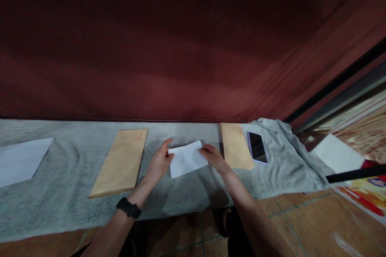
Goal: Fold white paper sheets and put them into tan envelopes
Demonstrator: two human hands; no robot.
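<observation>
A white sheet of paper (188,160), smaller than the sheet at the far left and apparently folded, is held slightly tilted above the grey cloth. My left hand (161,160), with a dark watch on its wrist, grips its left edge, thumb at the near side and index finger raised over the corner. At the upper right corner, my right hand (213,156) pinches the paper between thumb and fingers. A large brown envelope (122,162) lies left of my left hand. Just right of my right hand rests a stack of smaller brown envelopes (237,146).
A phone (257,147) lies dark-screened beside the stack. White paper (25,160) sits at the far left of the cloth-covered table (69,209). A dark red curtain (181,48) hangs behind. Dark metal bars (337,82) and a colourful printed box (368,196) are at the right.
</observation>
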